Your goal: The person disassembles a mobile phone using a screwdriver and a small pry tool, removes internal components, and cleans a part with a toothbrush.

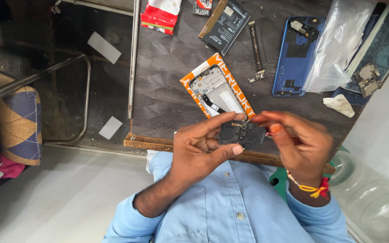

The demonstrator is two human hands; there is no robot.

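Your left hand (202,146) pinches a small black plastic cover (241,134), a flat dark part with camera openings, with the thumb below at about 5 o'clock of the part and the index finger above at about 11 o'clock, so these fingers are narrow and closed on it. Your right hand (299,141) meets the same part from its 3 o'clock side; the fingertips (261,119) are together at the upper right corner of the cover and look blurred, so I cannot tell if they hold something tiny or only touch the edge. The part is in the air just above the near wooden edge (158,144) of the table, over your light blue shirt (230,202). I judge that you are now inspecting or working on one corner of this cover, which is already apart from the phone. The next move, I think, asks for a steady left pinch and a fine, light touch from the right fingertips, because the piece is thin. At 12 o'clock from the hands the open phone frame (213,90) lies on an orange and white card (241,101). Further, at about 1 o'clock, there are a blue back shell (296,56), a thin flex strip (255,49) and a clear plastic bag (338,45). A dark battery (226,24) is near 12 o'clock, at the far side.
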